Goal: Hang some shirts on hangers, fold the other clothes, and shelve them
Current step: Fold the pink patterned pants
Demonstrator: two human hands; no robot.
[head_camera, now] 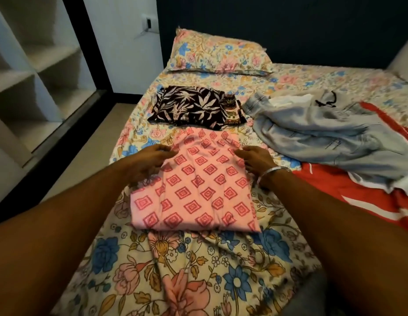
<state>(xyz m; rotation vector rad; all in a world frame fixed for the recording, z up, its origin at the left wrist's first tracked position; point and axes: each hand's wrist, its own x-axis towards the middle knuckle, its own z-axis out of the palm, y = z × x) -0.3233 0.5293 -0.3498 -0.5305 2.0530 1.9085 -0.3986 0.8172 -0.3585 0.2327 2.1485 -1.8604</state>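
A pink garment with a red diamond print [198, 181] lies partly folded on the bed [198, 270] in front of me. My left hand [150, 163] rests at its left edge, fingers loosely curled on the cloth. At its right edge sits my right hand [255, 158], a bangle on the wrist, fingers touching the fabric. Beyond it lies a folded dark leaf-print garment [189, 106] on top of another patterned piece [232, 110].
A heap of light denim and grey clothes [317, 133] lies to the right over a red garment with white stripes [358, 192]. A floral pillow [219, 53] is at the head of the bed. White wardrobe shelves [34, 65] stand open to the left across a strip of floor.
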